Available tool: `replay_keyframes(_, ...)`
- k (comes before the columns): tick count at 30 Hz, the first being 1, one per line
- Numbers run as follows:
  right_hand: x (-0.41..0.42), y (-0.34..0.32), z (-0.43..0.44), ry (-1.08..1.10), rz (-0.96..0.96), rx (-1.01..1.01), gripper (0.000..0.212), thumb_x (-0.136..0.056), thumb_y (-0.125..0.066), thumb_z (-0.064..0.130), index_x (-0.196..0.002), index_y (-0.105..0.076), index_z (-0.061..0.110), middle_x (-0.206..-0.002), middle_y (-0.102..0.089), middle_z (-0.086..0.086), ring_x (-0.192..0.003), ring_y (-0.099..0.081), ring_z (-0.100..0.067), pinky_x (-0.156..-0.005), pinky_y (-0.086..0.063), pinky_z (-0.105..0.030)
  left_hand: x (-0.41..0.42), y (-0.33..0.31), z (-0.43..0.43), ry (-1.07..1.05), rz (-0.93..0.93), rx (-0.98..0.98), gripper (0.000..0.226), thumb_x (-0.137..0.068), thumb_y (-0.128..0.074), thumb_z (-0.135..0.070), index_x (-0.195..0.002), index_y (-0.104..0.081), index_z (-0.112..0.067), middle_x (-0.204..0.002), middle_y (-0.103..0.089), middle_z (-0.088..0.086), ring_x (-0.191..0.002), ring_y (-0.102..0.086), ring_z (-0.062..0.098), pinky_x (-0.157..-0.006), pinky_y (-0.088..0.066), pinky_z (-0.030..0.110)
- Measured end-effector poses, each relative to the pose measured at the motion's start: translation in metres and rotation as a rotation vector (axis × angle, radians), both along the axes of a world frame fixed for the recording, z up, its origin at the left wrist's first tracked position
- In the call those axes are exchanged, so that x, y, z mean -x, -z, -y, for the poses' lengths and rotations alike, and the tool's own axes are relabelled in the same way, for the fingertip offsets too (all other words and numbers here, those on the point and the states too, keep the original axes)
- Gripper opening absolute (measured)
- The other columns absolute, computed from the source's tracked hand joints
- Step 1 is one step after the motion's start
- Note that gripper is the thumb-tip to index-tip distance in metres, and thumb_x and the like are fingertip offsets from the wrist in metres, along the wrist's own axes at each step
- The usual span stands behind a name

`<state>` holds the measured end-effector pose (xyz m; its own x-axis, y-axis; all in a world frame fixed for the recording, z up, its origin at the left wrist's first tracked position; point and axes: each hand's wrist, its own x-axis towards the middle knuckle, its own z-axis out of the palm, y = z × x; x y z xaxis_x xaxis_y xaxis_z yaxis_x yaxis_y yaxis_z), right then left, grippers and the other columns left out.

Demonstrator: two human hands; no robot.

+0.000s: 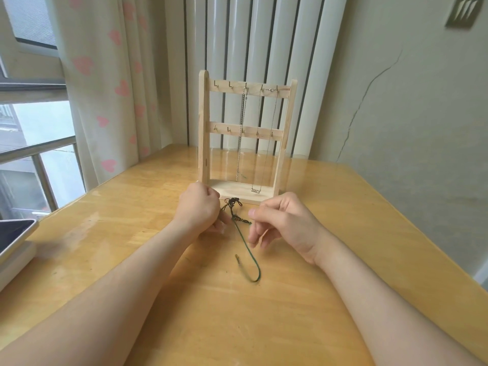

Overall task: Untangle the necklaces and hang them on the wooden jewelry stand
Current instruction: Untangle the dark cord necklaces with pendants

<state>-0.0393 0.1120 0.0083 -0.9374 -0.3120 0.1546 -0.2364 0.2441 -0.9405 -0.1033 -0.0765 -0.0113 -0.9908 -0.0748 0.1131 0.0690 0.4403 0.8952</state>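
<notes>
A wooden jewelry stand (203, 128) stands upright at the table's far middle, with two rows of small hooks. Two thin chain necklaces (239, 143) hang from its top hooks; one (255, 190) reaches the base with a small pendant. A dark green cord necklace (244, 244) lies tangled in front of the stand, its loop trailing toward me and a small metal end (237, 258) lying loose. My left hand (198, 207) pinches the cord at the knot's left side. My right hand (285, 223) hovers just right of the knot, fingers loosely curled, thumb near the cord.
The wooden table (343, 233) stretches around my arms. A dark tablet on a white box (13, 241) sits at the left edge. A curtain with pink hearts (105, 88) and a window lie left, a radiator behind the stand, a wall to the right.
</notes>
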Motion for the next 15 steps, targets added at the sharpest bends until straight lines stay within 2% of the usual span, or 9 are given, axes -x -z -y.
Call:
replay_keyframes(2,0.006,0.006,0.000,0.116,-0.086,-0.069,0.035,-0.098,-0.070,0.017,-0.063,-0.067,0.009,-0.066,-0.072,-0.015,-0.062,-0.066,-0.020,-0.059,-0.052,-0.031,0.000,0.000,0.001,0.025,0.061,-0.008,0.026,-0.100,-0.036,-0.001,-0.102,-0.062,0.001,-0.067,-0.077,0.016,-0.053,-0.071,0.029,-0.043,-0.050,0.027)
replay_keyframes(4,0.016,0.016,-0.002,0.282,-0.195,-0.161,0.022,-0.097,-0.073,0.020,-0.075,-0.072,0.015,-0.066,-0.073,-0.007,-0.057,-0.065,-0.016,-0.060,-0.053,-0.029,-0.001,0.001,0.002,0.072,0.119,0.008,0.022,-0.097,-0.048,-0.002,-0.112,-0.064,-0.007,-0.070,-0.079,0.013,-0.056,-0.073,0.024,-0.048,-0.055,0.029)
replay_keyframes(6,0.023,0.025,-0.005,0.410,-0.329,-0.323,0.007,-0.094,-0.074,0.022,-0.091,-0.078,0.027,-0.074,-0.074,0.002,-0.060,-0.065,-0.011,-0.066,-0.053,-0.021,-0.001,0.002,0.002,0.115,0.144,0.019,0.025,-0.095,-0.061,-0.004,-0.117,-0.064,-0.014,-0.070,-0.079,0.009,-0.054,-0.073,0.019,-0.049,-0.055,0.027)
replay_keyframes(8,0.028,0.033,-0.005,0.389,-0.355,-0.446,0.015,-0.095,-0.072,0.024,-0.107,-0.077,0.031,-0.088,-0.074,0.011,-0.073,-0.065,-0.006,-0.076,-0.049,-0.013,0.001,0.004,0.002,0.140,0.134,0.055,0.022,-0.095,-0.068,-0.008,-0.116,-0.067,-0.013,-0.068,-0.077,0.007,-0.050,-0.069,0.017,-0.047,-0.054,0.025)
replay_keyframes(11,0.031,0.038,-0.003,0.294,-0.331,-0.578,0.032,-0.098,-0.071,0.029,-0.130,-0.072,0.029,-0.109,-0.073,0.013,-0.098,-0.065,-0.007,-0.094,-0.048,-0.022,0.002,0.006,0.001,0.158,0.091,0.087,0.011,-0.099,-0.071,-0.016,-0.109,-0.070,-0.013,-0.069,-0.076,0.007,-0.050,-0.069,0.016,-0.045,-0.053,0.025)
replay_keyframes(13,0.032,0.039,0.000,0.268,-0.344,-0.637,0.032,-0.099,-0.070,0.029,-0.131,-0.072,0.027,-0.113,-0.072,0.010,-0.106,-0.063,-0.011,-0.098,-0.048,-0.028,0.001,0.007,0.001,0.177,0.051,0.068,0.010,-0.099,-0.075,-0.022,-0.103,-0.071,-0.013,-0.071,-0.077,0.007,-0.055,-0.073,0.019,-0.047,-0.055,0.027)
replay_keyframes(15,0.033,0.038,0.002,0.255,-0.346,-0.650,0.027,-0.098,-0.071,0.027,-0.125,-0.074,0.027,-0.107,-0.069,0.011,-0.097,-0.061,-0.009,-0.091,-0.048,-0.028,-0.001,0.005,0.001,0.208,0.015,0.018,0.014,-0.097,-0.080,-0.024,-0.096,-0.074,-0.011,-0.077,-0.079,0.011,-0.063,-0.078,0.024,-0.052,-0.060,0.032)
